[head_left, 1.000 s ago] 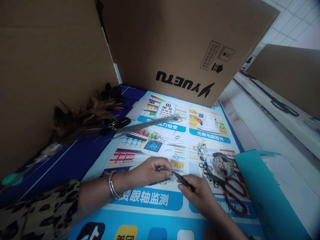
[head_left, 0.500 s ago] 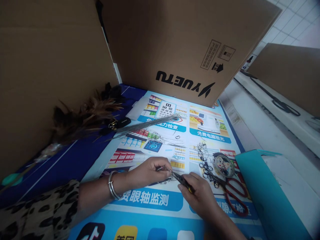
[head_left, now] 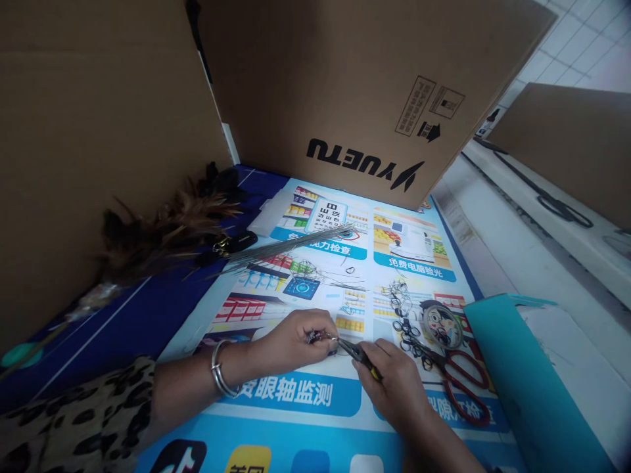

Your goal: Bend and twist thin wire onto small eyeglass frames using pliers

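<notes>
left hand (head_left: 296, 338), centre-bottom of frame, fingers curled tight, thumb + fingertips pinching a small silver wire piece (head_left: 323, 337) just above the blue-and-white printed poster (head_left: 296, 394) that covers the table. right hand (head_left: 397, 381), lower centre-right, closed round the handles of slim dark pliers (head_left: 359, 353). pliers nose points up-left & meets the wire piece right at the left fingertips. can't tell if the nose bites the wire or only touches it, too small.

silver bangle (head_left: 219, 369) on the left wrist, leopard-print sleeve (head_left: 73, 420) in the bottom-left corner.

just right of the right hand: red-handled scissors (head_left: 461, 387) lying flat, blades pointing up-left under a round tape roll with a cartoon face (head_left: 442, 325). small black rings (head_left: 405, 328) scattered beside the roll, near the pliers but apart.

mid-frame above the hands: bundle of long straight grey wires (head_left: 290, 244), slanting up to the right. brown feather duster (head_left: 162, 233) at centre-left, touching the bundle's left end. brown cardboard box (head_left: 345, 79) w/ "yuetu" print fills the top. teal card sheet (head_left: 527, 381) at lower right, well apart from both hands.
</notes>
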A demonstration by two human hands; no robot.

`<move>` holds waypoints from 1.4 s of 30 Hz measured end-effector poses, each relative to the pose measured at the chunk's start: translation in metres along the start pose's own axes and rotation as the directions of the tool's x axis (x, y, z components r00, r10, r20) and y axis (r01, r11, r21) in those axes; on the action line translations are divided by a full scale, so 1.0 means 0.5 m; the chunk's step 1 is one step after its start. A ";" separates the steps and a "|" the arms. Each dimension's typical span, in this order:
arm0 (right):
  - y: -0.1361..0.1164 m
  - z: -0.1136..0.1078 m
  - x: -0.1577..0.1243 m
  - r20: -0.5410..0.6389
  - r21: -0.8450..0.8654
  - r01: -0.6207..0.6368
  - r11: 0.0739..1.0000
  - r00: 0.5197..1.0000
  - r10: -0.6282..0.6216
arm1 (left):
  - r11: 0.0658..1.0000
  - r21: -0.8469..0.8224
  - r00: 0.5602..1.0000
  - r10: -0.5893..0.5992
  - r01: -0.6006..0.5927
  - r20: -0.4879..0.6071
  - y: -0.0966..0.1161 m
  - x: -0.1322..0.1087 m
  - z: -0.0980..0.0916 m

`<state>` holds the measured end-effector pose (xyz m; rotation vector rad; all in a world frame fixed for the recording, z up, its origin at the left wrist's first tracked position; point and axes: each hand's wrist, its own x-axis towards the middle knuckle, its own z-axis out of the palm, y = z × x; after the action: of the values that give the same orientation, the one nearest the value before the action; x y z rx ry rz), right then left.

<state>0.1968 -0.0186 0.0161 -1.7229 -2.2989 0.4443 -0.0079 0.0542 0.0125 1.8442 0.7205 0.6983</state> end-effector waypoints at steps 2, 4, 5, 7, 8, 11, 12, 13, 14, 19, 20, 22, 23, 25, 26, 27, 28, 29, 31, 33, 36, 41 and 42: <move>0.000 0.001 -0.002 -0.004 -0.017 0.002 1.000 1.000 -0.002 | 1.000 0.012 1.000 0.001 -0.001 0.000 0.001 0.000 0.000; 0.001 0.001 -0.003 -0.011 -0.037 0.010 0.999 1.000 -0.010 | 1.000 0.023 1.000 -0.002 0.002 -0.001 0.003 0.000 0.000; 0.001 0.001 -0.003 -0.015 -0.048 0.015 0.999 1.000 -0.016 | 1.000 0.029 1.000 0.000 0.000 -0.005 0.003 0.000 0.000; 0.000 0.001 -0.004 -0.024 -0.074 0.020 0.997 0.999 -0.022 | 0.999 0.046 1.000 0.011 -0.011 -0.013 0.004 0.000 0.000; -0.001 0.001 -0.004 -0.029 -0.086 0.021 0.996 0.999 -0.024 | 0.998 0.058 1.000 0.017 -0.016 -0.018 0.004 0.000 0.001; -0.004 0.000 -0.003 -0.042 -0.119 0.023 0.993 0.999 -0.028 | 0.995 0.091 0.999 0.033 -0.030 -0.030 0.002 -0.001 0.002; -0.005 -0.001 -0.003 -0.043 -0.128 0.023 0.992 0.999 -0.029 | 0.994 0.101 0.999 0.038 -0.034 -0.034 0.002 -0.002 0.003; -0.006 0.000 -0.003 -0.046 -0.136 0.022 0.990 0.999 -0.028 | 0.993 0.109 0.998 0.042 -0.038 -0.037 0.001 -0.002 0.003; -0.007 0.000 -0.003 -0.048 -0.144 0.019 0.989 0.998 -0.026 | 0.992 0.116 0.998 0.047 -0.043 -0.038 0.001 -0.002 0.003; -0.008 0.004 -0.004 -0.080 -0.180 0.024 0.983 0.996 -0.039 | 0.991 0.124 0.998 0.055 -0.050 -0.040 0.000 -0.005 0.004; -0.007 0.005 -0.004 -0.084 -0.183 0.029 0.983 0.995 -0.045 | 0.991 0.124 0.997 0.056 -0.051 -0.044 0.000 -0.006 0.004; -0.007 0.006 -0.005 -0.086 -0.184 0.034 0.982 0.995 -0.050 | 0.991 0.127 0.997 0.055 -0.049 -0.050 -0.001 -0.006 0.005; -0.007 0.006 -0.005 -0.083 -0.182 0.033 0.983 0.995 -0.048 | 0.990 0.130 0.997 0.053 -0.046 -0.051 -0.002 -0.006 0.006; -0.006 0.007 -0.006 -0.070 -0.177 0.026 0.984 0.997 -0.039 | 0.990 0.138 0.997 0.047 -0.039 -0.054 -0.003 -0.007 0.007; -0.006 0.008 -0.006 -0.065 -0.176 0.021 0.984 0.997 -0.033 | 0.989 0.141 0.997 0.044 -0.036 -0.055 -0.004 -0.007 0.008; -0.006 0.008 -0.006 -0.062 -0.176 0.017 0.984 0.998 -0.028 | 0.989 0.144 0.998 0.041 -0.033 -0.055 -0.004 -0.007 0.008; -0.007 0.008 -0.006 -0.061 -0.178 0.014 0.984 0.998 -0.025 | 0.989 0.143 0.998 0.039 -0.031 -0.055 -0.005 -0.007 0.008; -0.007 0.008 -0.006 -0.061 -0.180 0.012 0.984 0.998 -0.023 | 0.990 0.141 0.998 0.037 -0.029 -0.054 -0.005 -0.007 0.009; -0.007 0.008 -0.006 -0.063 -0.184 0.014 0.983 0.998 -0.026 | 0.991 0.133 0.998 0.030 -0.023 -0.050 -0.005 -0.007 0.009; -0.008 0.008 -0.005 -0.064 -0.183 0.018 0.983 0.997 -0.030 | 0.992 0.128 0.998 0.026 -0.019 -0.054 -0.005 -0.007 0.009; -0.007 0.010 -0.005 -0.063 -0.183 0.016 0.983 0.998 -0.028 | 0.991 0.129 0.998 0.031 -0.023 -0.063 -0.005 -0.007 0.010; -0.005 0.012 -0.005 -0.058 -0.177 0.006 0.984 0.998 -0.016 | 0.994 0.110 0.998 0.021 -0.014 -0.067 -0.008 -0.007 0.012; -0.005 0.012 -0.004 -0.058 -0.168 0.005 0.986 0.998 -0.015 | 0.995 0.098 0.998 0.017 -0.011 -0.062 -0.008 -0.007 0.012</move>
<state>0.1931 -0.0220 0.0115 -1.7726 -2.3618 0.1990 -0.0067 0.0493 0.0063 1.9243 0.7955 0.7442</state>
